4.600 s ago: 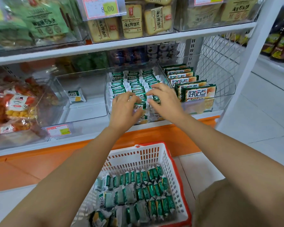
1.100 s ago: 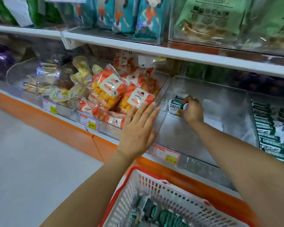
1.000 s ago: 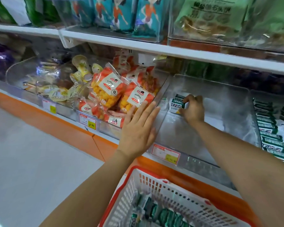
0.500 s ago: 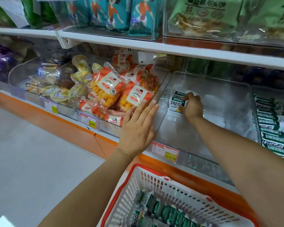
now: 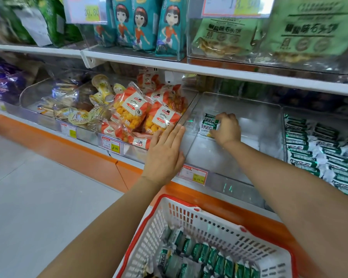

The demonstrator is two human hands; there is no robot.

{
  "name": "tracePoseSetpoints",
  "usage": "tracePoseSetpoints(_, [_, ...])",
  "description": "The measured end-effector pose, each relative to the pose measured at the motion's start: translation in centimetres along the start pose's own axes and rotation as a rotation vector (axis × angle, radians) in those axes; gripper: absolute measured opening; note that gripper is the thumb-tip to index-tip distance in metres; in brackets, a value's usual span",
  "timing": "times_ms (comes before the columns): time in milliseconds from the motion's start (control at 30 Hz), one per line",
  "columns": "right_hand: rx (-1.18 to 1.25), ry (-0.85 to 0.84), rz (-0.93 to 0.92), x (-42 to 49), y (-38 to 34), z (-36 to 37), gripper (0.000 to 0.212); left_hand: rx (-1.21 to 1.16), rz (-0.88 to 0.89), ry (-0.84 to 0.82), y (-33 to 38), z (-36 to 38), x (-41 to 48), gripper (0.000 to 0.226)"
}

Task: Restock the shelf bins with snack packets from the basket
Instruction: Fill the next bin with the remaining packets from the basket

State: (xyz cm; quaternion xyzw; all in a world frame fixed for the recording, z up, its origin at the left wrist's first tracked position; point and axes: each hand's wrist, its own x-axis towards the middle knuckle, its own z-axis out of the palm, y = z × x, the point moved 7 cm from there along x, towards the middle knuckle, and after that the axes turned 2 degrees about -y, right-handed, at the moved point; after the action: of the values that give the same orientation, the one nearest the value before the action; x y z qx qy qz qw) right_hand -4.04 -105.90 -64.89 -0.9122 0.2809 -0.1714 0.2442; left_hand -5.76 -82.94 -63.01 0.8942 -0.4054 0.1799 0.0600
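Far left, a bin of yellow-lidded cups (image 5: 101,91), and beside it orange bags (image 5: 129,111) piled high. Now the left hand (image 5: 165,155): flat, fingers straight and held together, gripping nothing. It is laid on the front left corner of the clear bin (image 5: 255,121), along the wall that divides it from the orange bags, fingertips right beside the nearest bag. A price tag (image 5: 193,175) hangs on the shelf edge just under that wrist.

Inside the clear bin, a green-and-white packet (image 5: 209,124) stands upright close to the left wall, well back from the front. The right hand (image 5: 227,131) is on it, fingers curled tight and pinching its right edge. One packet or two pressed together? I can't tell.

Further right, the next bin holds rows of green packets (image 5: 317,151). Below, the basket (image 5: 187,214) sits between the forearms with more packets (image 5: 201,255) lying in its bottom.
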Motion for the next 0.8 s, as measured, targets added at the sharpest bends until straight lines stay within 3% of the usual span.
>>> tracePoseSetpoints(300, [0.276,-0.026,-0.198,-8.9,-4.8,-4.8,0.029,0.012,-0.099,-0.176,2.3,-2.7,-5.2,0.057])
tracePoseSetpoints(500, [0.338,-0.082,-0.316,-16.8,-6.3,-6.2,0.013,-0.076,-0.157,-0.149,4.6,-4.4,-10.9,0.053])
tracePoseSetpoints(600, [0.324,-0.118,-0.344,-20.1,-6.0,-5.2,0.010,-0.102,-0.211,-0.184,4.7,-3.7,-13.7,0.042])
tracePoseSetpoints(800, [0.287,-0.243,-0.305,-24.9,-3.3,0.8,0.011,-0.112,-0.267,-0.297,3.1,0.5,-19.2,0.040])
